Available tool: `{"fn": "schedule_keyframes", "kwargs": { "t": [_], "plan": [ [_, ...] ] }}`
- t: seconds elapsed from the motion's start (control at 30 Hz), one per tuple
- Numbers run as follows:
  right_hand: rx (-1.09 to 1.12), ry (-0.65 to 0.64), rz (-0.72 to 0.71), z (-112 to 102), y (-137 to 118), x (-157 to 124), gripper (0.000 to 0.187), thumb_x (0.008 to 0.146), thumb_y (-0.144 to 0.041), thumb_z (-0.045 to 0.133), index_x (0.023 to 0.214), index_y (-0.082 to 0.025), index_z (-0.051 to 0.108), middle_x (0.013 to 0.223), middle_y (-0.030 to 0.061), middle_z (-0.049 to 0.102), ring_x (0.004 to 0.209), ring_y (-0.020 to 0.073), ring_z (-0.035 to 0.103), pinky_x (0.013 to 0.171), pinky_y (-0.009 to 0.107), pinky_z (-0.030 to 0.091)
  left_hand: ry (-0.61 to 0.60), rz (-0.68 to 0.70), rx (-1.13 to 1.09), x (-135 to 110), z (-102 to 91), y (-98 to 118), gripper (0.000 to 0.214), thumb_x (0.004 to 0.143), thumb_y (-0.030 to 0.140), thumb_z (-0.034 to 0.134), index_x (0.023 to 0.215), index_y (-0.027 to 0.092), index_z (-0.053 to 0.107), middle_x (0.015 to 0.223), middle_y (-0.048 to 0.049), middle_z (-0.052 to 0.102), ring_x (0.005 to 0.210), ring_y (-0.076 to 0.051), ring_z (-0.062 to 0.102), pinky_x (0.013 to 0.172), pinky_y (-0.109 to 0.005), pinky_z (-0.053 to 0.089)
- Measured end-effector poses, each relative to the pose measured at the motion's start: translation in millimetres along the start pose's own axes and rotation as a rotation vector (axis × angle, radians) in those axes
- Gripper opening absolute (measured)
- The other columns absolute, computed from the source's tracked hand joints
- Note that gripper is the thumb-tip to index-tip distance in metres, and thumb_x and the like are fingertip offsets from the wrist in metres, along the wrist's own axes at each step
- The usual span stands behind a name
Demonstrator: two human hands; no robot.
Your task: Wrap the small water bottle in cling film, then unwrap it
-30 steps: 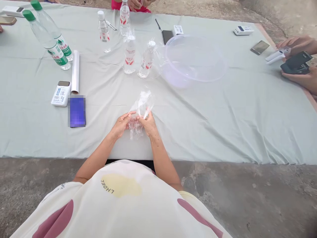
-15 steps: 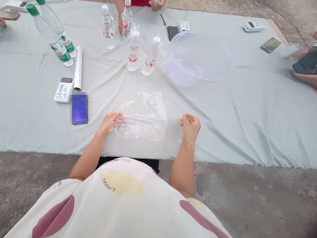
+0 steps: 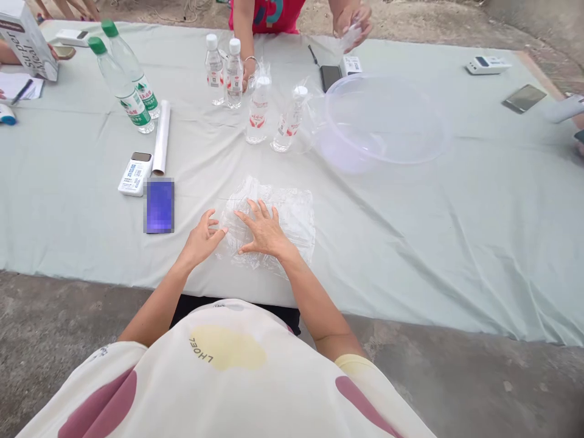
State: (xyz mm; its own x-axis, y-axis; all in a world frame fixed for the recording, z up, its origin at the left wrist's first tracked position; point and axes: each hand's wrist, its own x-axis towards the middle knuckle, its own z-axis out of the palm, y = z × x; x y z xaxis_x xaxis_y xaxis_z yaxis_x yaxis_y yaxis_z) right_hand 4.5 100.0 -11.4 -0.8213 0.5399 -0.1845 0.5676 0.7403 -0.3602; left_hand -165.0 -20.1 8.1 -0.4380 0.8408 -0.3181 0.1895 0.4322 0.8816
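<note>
A crinkled sheet of clear plastic film (image 3: 294,216), perhaps a flat bag, lies on the cloth-covered table in front of me. My right hand (image 3: 262,231) rests over its left half with the fingers spread. At the film's left edge is my left hand (image 3: 203,237), its fingers apart and the thumb towards the plastic. Whether the left thumb touches the film I cannot tell. Left of my hands lies a blue-screened phone (image 3: 159,205), its picture blurred out.
A roll of plastic film (image 3: 161,139) and a white power bank (image 3: 135,174) lie left. Two green-capped bottles (image 3: 132,103) and several small water bottles (image 3: 258,115) stand behind. A clear basin (image 3: 387,121) sits right of them. Opposite, a person's hand (image 3: 353,27) holds clear plastic.
My right hand has moved left onto the plastic film and spread its fingers. My left hand has let go of the film's edge. The person opposite has moved a bottle beside another.
</note>
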Motion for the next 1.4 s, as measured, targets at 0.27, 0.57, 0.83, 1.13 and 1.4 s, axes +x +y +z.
{"fn": "schedule_keyframes", "kwargs": {
  "t": [0.27,0.57,0.83,1.13,1.4],
  "plan": [
    [-0.037,-0.089,-0.128,2.3,7.7,11.2,0.110,0.063,-0.058,0.085,0.155,-0.032,0.031,0.167,0.0160,0.012,0.152,0.0441,0.005,0.115,0.073,0.008,0.168,0.229,0.191,47.2,-13.6,25.7,0.051,0.081,0.033,0.068,0.130,0.025,0.057,0.133,-0.0116,0.060,0.115,-0.029,0.060,0.098,-0.041,0.046],
    [0.017,-0.097,-0.278,0.1,27.8,14.0,0.102,0.067,-0.057,0.083,0.153,-0.030,0.035,0.166,0.0132,0.018,0.154,0.0369,0.007,0.119,0.066,0.007,0.000,0.265,0.126,150.7,43.6,56.9,0.037,0.078,0.025,0.069,0.113,0.019,0.064,0.124,-0.0138,0.063,0.116,-0.032,0.057,0.106,-0.045,0.038],
    [0.058,-0.069,-0.275,2.1,32.6,13.5,0.098,0.069,-0.059,0.081,0.152,-0.029,0.037,0.166,0.0123,0.018,0.154,0.0355,0.009,0.120,0.065,0.008,0.001,0.315,0.106,211.5,94.9,85.4,0.026,0.074,0.017,0.070,0.098,0.020,0.064,0.109,-0.0111,0.065,0.112,-0.031,0.058,0.107,-0.045,0.036],
    [0.115,-0.064,-0.278,7.0,39.3,13.8,0.097,0.069,-0.059,0.082,0.151,-0.028,0.039,0.165,0.0110,0.020,0.154,0.0346,0.008,0.121,0.064,0.005,0.401,0.193,0.060,331.3,74.2,149.7,0.044,0.085,0.012,0.063,0.125,0.013,0.044,0.137,-0.0226,0.048,0.135,-0.033,0.041,0.112,-0.049,0.029],
    [0.176,-0.066,-0.279,5.0,43.5,12.9,0.095,0.070,-0.055,0.083,0.150,-0.029,0.039,0.165,0.0098,0.022,0.154,0.0322,0.009,0.123,0.061,0.004,0.567,-0.074,-0.088,406.0,59.1,213.4,0.071,0.094,0.031,0.064,0.135,-0.001,0.016,0.149,-0.0320,0.022,0.144,-0.042,0.019,0.112,-0.055,0.016]
  ]
}}
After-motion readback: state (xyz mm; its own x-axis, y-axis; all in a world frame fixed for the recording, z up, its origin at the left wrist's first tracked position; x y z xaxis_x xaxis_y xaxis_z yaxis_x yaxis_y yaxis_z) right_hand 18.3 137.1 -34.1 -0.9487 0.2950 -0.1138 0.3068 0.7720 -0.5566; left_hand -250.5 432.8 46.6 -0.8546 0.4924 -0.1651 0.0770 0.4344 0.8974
